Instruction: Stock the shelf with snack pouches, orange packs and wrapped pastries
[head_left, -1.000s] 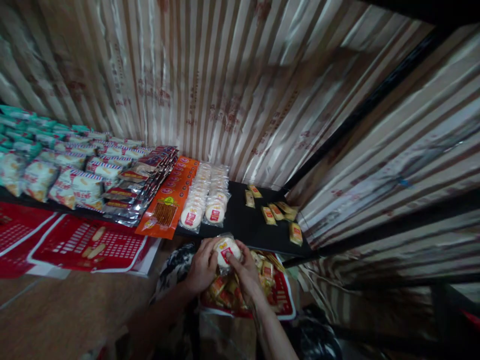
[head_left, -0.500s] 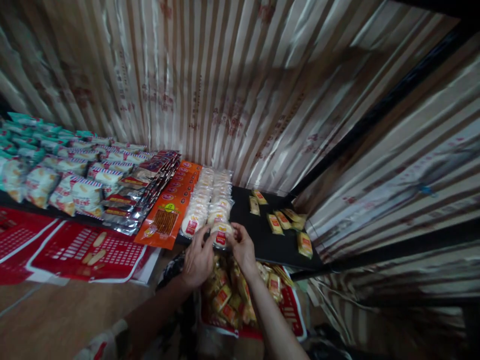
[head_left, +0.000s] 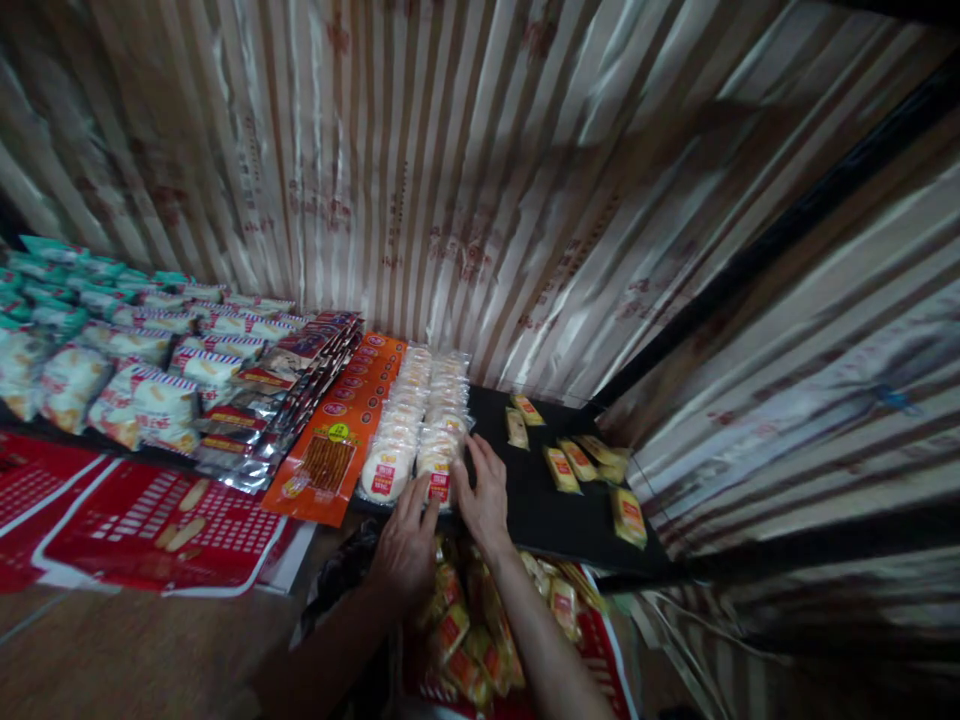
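Note:
Two rows of round white crackers (head_left: 386, 472) in clear wrappers with red labels stand on a black shelf (head_left: 517, 510). My left hand (head_left: 409, 548) is at the front of the right-hand row, its outstretched fingertips against the lower edge of the front cracker packet (head_left: 439, 470). Along that row's right side lies my right hand (head_left: 484, 492), fingers extended and touching the wrappers. Neither hand grips a packet. Just left of the rows lies an orange snack bag (head_left: 330, 465) with brown sticks pictured on it.
Several small yellow packets (head_left: 562, 468) lie loose on the shelf's right part. Below my arms, a red bag (head_left: 600, 640) holds more yellow packets. Silver-and-dark bags (head_left: 247, 420) and white puffy bags (head_left: 157, 400) fill the left. Striped sheeting (head_left: 450, 200) hangs behind; a black bar (head_left: 720, 280) slants at right.
My fingers have loosened from the front cracker packet. The right hand has slid up along the row's side, while the left stays at its front edge. The view has shifted slightly.

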